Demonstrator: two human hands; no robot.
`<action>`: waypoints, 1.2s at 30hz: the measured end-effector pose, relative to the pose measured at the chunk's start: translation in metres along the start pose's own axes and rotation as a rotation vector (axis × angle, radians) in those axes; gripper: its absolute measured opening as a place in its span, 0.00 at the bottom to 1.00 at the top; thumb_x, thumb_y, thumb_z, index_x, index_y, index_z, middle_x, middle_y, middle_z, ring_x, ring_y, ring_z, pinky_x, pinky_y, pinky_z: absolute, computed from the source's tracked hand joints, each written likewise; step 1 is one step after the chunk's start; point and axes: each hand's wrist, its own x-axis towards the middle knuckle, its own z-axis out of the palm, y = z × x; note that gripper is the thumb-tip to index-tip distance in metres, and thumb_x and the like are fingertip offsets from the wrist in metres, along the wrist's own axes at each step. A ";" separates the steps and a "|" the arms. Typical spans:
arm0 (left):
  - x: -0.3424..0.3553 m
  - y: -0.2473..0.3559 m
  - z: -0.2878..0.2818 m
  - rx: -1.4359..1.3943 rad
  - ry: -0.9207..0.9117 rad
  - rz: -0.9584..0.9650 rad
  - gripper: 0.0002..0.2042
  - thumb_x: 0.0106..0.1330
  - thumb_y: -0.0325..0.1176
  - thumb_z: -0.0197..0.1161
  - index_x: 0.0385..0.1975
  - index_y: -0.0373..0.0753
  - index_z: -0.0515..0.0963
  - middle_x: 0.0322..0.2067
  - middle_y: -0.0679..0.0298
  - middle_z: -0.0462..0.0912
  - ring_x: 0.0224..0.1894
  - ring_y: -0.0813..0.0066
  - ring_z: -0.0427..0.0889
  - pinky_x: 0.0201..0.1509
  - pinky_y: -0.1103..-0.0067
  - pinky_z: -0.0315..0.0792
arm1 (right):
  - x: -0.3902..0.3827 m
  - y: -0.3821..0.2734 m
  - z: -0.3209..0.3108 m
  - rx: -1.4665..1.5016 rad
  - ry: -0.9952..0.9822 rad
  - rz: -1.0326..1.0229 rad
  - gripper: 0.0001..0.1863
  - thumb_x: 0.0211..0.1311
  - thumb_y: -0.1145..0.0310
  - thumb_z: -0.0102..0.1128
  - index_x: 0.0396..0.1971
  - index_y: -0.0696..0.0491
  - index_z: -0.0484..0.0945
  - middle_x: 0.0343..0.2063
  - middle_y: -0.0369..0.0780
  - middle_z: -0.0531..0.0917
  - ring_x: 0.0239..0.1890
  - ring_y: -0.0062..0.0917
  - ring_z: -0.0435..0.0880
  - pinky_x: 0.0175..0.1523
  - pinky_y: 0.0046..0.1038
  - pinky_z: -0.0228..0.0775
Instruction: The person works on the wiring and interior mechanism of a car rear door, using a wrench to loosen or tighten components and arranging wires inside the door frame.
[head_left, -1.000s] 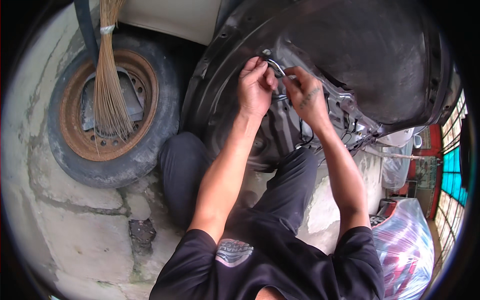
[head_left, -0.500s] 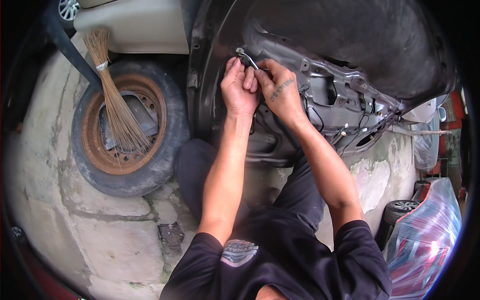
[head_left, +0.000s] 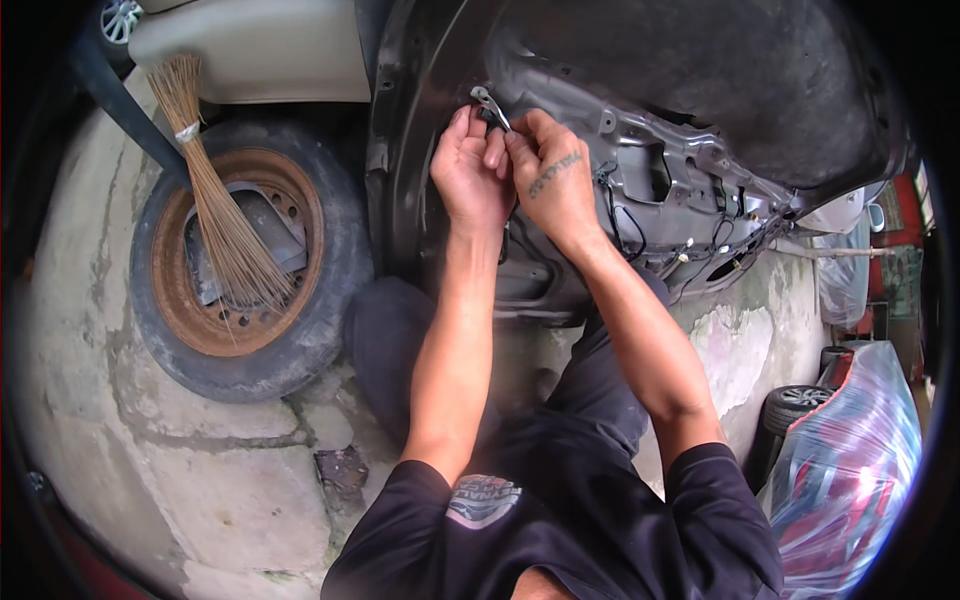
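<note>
A dark metal car panel fills the upper middle, with holes, brackets and wires. My right hand pinches a slim silver tool, probably a wrench, whose upper end meets the panel. My left hand is just left of it, palm up, fingers curled at the tool and a small dark part behind them; what these fingers grip is hidden. My legs are bent beneath the panel.
A rusty-rimmed tyre lies on cracked concrete at left, with a twig broom and dark bar across it. A beige panel is behind. Plastic-wrapped parts and another wheel sit at right.
The view has shifted, placing the panel and hands further left and higher in the picture than a second ago. The silver tool stands more steeply; both hands remain at the same spot on the panel.
</note>
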 end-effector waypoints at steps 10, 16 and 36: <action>-0.001 -0.005 0.005 -0.054 0.025 0.108 0.15 0.76 0.41 0.51 0.47 0.37 0.79 0.42 0.63 0.84 0.38 0.70 0.75 0.49 0.73 0.69 | 0.005 -0.004 -0.009 -0.124 -0.079 -0.200 0.12 0.64 0.77 0.59 0.45 0.63 0.84 0.28 0.53 0.86 0.32 0.47 0.88 0.39 0.37 0.78; 0.001 -0.001 -0.004 -0.076 -0.137 0.033 0.14 0.75 0.39 0.51 0.50 0.40 0.79 0.51 0.63 0.84 0.46 0.69 0.77 0.56 0.73 0.70 | 0.003 0.004 -0.002 -0.188 0.034 -0.191 0.13 0.63 0.73 0.59 0.45 0.57 0.86 0.29 0.52 0.86 0.34 0.50 0.87 0.41 0.49 0.78; -0.004 0.011 -0.019 0.169 -0.037 -0.015 0.15 0.78 0.36 0.46 0.57 0.37 0.71 0.46 0.59 0.84 0.47 0.68 0.82 0.57 0.73 0.75 | -0.007 -0.002 0.047 0.707 0.091 0.273 0.15 0.66 0.82 0.56 0.52 0.67 0.77 0.32 0.44 0.85 0.28 0.21 0.82 0.39 0.28 0.76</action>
